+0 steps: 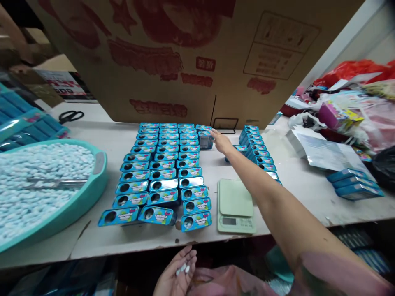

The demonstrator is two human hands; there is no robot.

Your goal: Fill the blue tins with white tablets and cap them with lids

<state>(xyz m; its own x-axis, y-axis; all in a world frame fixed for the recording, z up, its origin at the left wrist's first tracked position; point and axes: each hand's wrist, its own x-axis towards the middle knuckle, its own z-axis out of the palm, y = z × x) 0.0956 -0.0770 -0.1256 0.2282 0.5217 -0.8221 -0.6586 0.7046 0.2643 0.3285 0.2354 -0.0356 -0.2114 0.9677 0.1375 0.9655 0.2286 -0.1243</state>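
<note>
My left hand [176, 274] is palm up and cupped below the table's front edge, with a few pale oval candies [183, 269] in it. My right hand [220, 141] reaches across to the back, its fingers closed at the right edge of a small blue candy box [204, 133] that stands upright. That box is at the back end of the rows, beside the third column. Several upright blue candy boxes [162, 165] with round holes in their tops form three columns. Pale contents show through some holes.
A teal basin [100, 174] of pale candies, with a clear scoop [58, 183], stands left. A scale [236, 197] lies under my right forearm. More boxes [256, 148] line up farther right. A large carton [185, 61] walls off the back. Scissors [71, 116] and another person's arm [14, 35] are upper left.
</note>
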